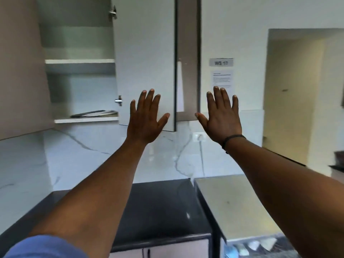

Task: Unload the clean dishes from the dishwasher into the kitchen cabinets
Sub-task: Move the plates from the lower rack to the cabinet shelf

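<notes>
Both my arms are stretched up and forward with spread, straight fingers and nothing in them. My left hand [147,118] is in front of the lower part of the open wall-cabinet door [145,53]. My right hand [222,116] is raised to the right of that door, in front of the wall. The open cabinet [80,61] to the left has white shelves. A few flat plates or trays [94,113] lie on its bottom shelf. The upper shelves look bare. No dishwasher is in view.
A black countertop [163,205] runs below, with cabinet doors under it. A steel-topped unit [232,205] stands to its right, with some items below at the bottom edge. A marble backsplash, a wall socket [199,136], paper notices [221,79] and a doorway [290,94] lie beyond.
</notes>
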